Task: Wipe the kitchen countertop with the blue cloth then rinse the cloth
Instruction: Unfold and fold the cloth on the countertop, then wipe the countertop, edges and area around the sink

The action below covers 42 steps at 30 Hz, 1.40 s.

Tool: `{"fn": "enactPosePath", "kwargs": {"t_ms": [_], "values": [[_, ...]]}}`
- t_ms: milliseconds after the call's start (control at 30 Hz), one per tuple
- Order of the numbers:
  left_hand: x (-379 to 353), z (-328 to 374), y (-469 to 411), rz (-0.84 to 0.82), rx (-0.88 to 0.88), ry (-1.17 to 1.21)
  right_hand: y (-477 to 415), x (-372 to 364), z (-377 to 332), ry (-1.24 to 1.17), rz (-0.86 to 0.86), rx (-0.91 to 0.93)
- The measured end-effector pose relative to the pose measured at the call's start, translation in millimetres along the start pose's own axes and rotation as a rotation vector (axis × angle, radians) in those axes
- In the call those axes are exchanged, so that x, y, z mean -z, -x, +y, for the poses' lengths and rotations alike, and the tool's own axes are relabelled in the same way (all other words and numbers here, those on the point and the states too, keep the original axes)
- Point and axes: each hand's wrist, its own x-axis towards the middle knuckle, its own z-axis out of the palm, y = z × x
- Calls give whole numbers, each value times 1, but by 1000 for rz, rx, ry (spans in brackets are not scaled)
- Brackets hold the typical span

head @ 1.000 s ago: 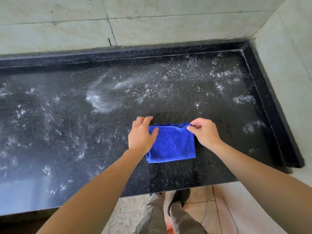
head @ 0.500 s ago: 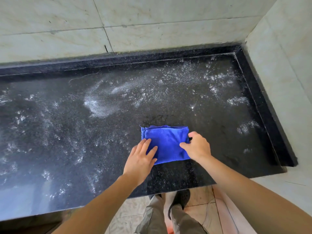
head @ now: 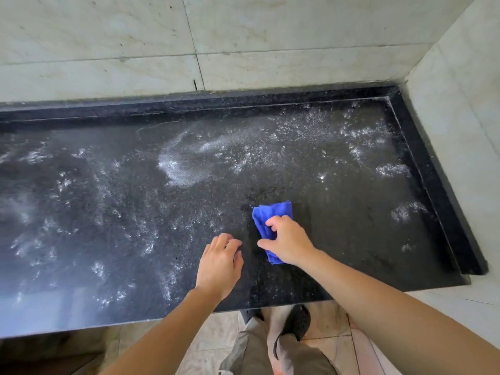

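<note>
The blue cloth (head: pixel 272 213) lies folded narrow on the black speckled countertop (head: pixel 108 212), right of centre near the front edge. My right hand (head: pixel 288 243) lies over its near half, fingers curled round the fabric. Just to the left, my left hand (head: pixel 220 263) hovers or rests on the bare counter with loosely bent fingers, apart from the cloth and holding nothing. White powdery smears cover much of the counter, densest in a patch (head: pixel 178 169) behind the cloth.
Pale marble wall tiles (head: pixel 243 36) rise behind and at the right, above a raised black rim (head: pixel 433 185). The counter's front edge runs just before my legs and dark shoe (head: pixel 293 326) on the tiled floor.
The cloth has been folded from a wide rectangle into a narrow strip. My left hand has let go of it and moved left; my right hand now grips it alone.
</note>
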Motion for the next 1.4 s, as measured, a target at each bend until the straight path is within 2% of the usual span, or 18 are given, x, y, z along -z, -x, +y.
{"fn": "enactPosePath", "kwargs": {"t_ms": [67,167,200,267,333,433,533,633,767,867,967,1033,1100,1167,1233,1267,1333,1400], "values": [[8,-10,4,30,28,5,2,-9,-3,109,41,-6],[17,-17,-1,76,65,14,0,-22,0,188,395,73],[18,-19,-5,90,73,18,-3,-29,2,228,449,80],[17,-18,-15,102,79,33,-7,-51,9,321,427,49],[13,-14,-29,106,51,42,-10,-68,21,389,433,96],[3,1,-52,102,-54,39,-2,-64,47,383,424,221],[-14,25,-74,57,-157,21,17,-47,86,335,408,267],[-36,58,-94,-58,-205,-46,49,-24,134,151,543,140],[-71,89,-101,-189,-231,-185,88,21,207,-67,815,-216],[-91,92,-93,-222,-209,-305,105,46,269,-106,865,-470],[-100,89,-87,-207,-202,-348,99,37,288,-65,860,-587],[-103,89,-87,-195,-200,-355,89,15,269,-26,892,-599],[-104,90,-88,-205,-188,-363,86,-12,234,-2,888,-502],[-103,92,-88,-200,-181,-370,89,-34,200,-37,799,-253],[-100,94,-88,-188,-181,-366,100,-41,177,-188,619,30],[-99,95,-88,-184,-185,-368,104,-31,178,-292,568,79],[-98,97,-88,-184,-185,-381,99,4,203,-405,709,-52],[-98,98,-88,-184,-179,-387,84,45,250,-363,907,-323]]}}
